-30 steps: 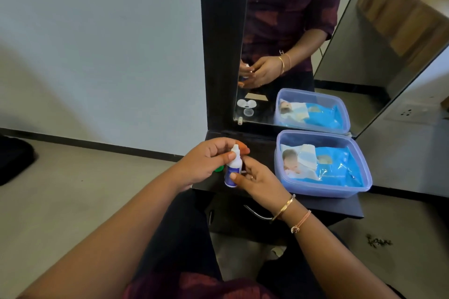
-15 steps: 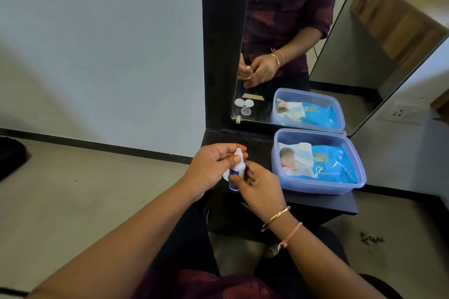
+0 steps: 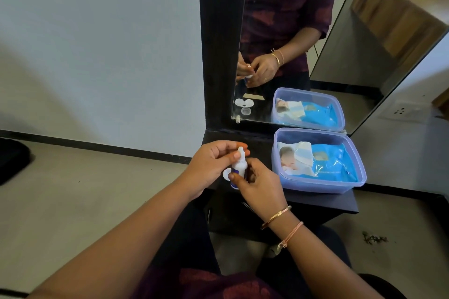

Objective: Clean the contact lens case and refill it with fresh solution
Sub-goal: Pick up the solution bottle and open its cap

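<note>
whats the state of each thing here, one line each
solution bottle: upright, held between both hands; capped or not, cannot tell
left hand: fingers curled round the bottle's top
right hand: pinches the bottle's lower part
plastic tub: lid off
wipes pack: lying flat inside the tub

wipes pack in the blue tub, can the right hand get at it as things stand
Probably, once freed: the right hand grips the solution bottle together with the left hand. The tub stands close to its right, seemingly lidless, wipes pack exposed, nothing between.
</note>
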